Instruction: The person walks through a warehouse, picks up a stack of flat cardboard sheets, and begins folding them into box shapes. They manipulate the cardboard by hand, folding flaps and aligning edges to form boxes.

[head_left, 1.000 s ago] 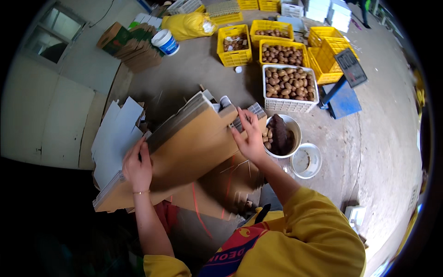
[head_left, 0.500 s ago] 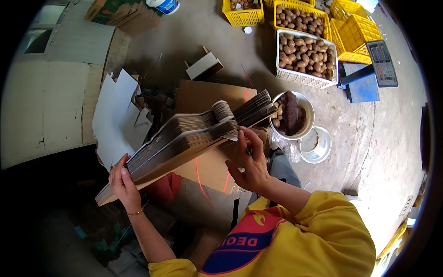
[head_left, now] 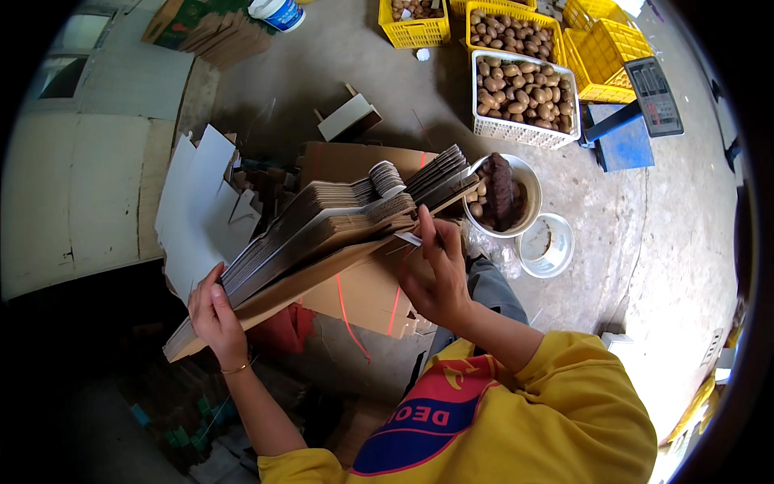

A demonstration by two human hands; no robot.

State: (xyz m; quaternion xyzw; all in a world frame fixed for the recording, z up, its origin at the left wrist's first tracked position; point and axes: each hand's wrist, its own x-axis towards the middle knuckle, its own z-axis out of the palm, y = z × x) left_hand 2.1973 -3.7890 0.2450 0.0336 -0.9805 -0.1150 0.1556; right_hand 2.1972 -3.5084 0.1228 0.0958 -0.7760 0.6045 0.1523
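A thick stack of flat brown cardboard sheets (head_left: 322, 230) is tilted up on edge in front of me. My left hand (head_left: 214, 315) grips its lower left end. My right hand (head_left: 435, 274) pinches the stack's near edge at the right, fingers closed on the sheets. The far ends of the sheets fan apart toward a metal bowl (head_left: 501, 196) that holds brown fruit and a dark cloth-like thing.
An empty metal bowl (head_left: 547, 244) sits on the concrete floor by the first. A white crate (head_left: 522, 101) and yellow crates (head_left: 516, 32) of brown fruit stand beyond, with a scale (head_left: 655, 85) on a blue stool. White cardboard pieces (head_left: 197, 206) lie to the left.
The stack went from lying flat to tilted up on edge, its sheets fanning. My left hand slid down to its lower end; my right hand now pinches the near edge.
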